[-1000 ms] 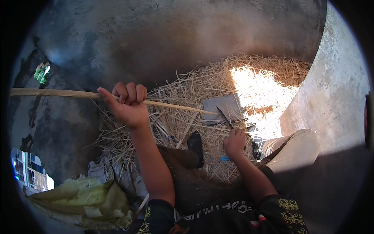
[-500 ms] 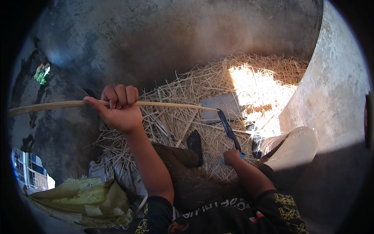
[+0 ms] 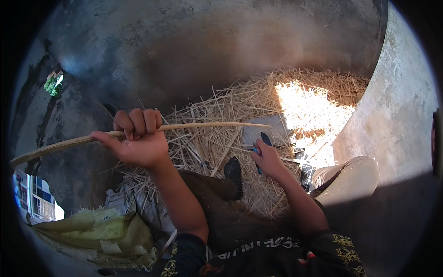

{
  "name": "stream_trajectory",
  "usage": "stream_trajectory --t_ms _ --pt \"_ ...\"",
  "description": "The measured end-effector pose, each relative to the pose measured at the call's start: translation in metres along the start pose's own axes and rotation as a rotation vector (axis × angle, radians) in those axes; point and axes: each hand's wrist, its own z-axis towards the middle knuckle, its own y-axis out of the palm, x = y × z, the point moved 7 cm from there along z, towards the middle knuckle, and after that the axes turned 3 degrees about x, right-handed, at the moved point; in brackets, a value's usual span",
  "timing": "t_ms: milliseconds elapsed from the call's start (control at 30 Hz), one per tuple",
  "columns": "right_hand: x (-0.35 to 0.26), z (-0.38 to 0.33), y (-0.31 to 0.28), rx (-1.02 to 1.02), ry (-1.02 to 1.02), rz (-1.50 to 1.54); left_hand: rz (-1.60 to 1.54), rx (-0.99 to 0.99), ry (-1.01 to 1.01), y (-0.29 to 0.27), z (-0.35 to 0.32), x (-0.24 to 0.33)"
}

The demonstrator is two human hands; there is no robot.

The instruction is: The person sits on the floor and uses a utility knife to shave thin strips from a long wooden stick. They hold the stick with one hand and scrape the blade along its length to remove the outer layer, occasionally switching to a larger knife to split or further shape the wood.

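My left hand (image 3: 142,141) is closed around a long, thin, pale strip of wood or bamboo (image 3: 207,124), raised in front of me. The strip runs from the left edge of the view across to a thin tip above a flat grey block (image 3: 251,135). My right hand (image 3: 268,159) grips a knife (image 3: 266,138) with a dark blade and a blue handle. Its blade is just below the strip's tip, and I cannot tell whether they touch. Fingers hide part of the handle.
Thin pale shavings (image 3: 221,104) cover the floor around the block and my feet. A curved grey wall (image 3: 230,41) rises beyond, and another pale wall (image 3: 406,92) stands at the right. A torn green-yellow sack (image 3: 101,235) lies at the lower left.
My right hand has moved up and left with the knife, closer to the strip's tip. The strip's left end has dipped, its tip has risen slightly, and my left hand still holds it.
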Motion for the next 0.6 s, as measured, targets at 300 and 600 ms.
stream_trajectory --t_ms 300,600 --pt "-0.101 -0.012 -0.061 0.115 0.064 0.816 -0.027 -0.198 -0.196 0.028 -0.025 -0.075" --pt "-0.12 -0.017 -0.077 0.111 0.061 0.609 -0.049 -0.368 -0.226 0.063 -0.051 -0.079"
